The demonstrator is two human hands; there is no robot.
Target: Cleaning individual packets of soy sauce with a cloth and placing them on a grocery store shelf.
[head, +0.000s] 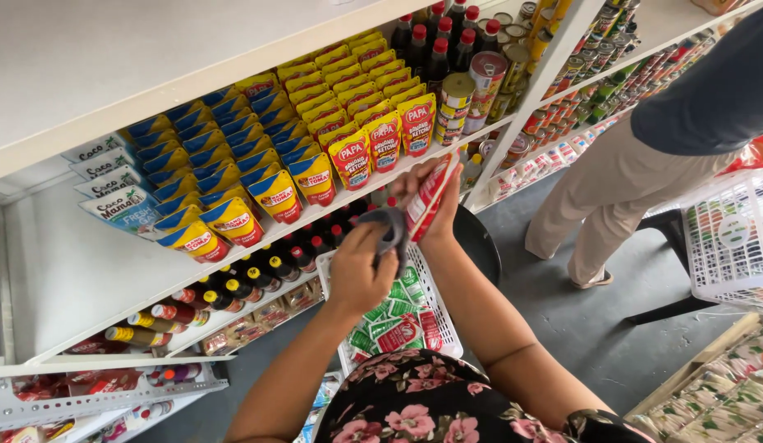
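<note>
At the shelf edge, my right hand [426, 197] pinches 1 red sauce pouch [428, 199] upright for wiping, while my left hand [361, 271] clutches a grey cloth [392, 230] against it, above the white basket [435, 299].

The red-and-white sachet [429, 199] in the right hand [430, 205] is glossy plastic film. The left hand [361, 275] grips a matt grey tool [391, 230]. Below both hands, a white plastic basket [437, 316] holds shiny green and red sachets [395, 328]. Above them, a smooth matt white shelf [86, 271] carries glossy pouches [352, 160].
</note>
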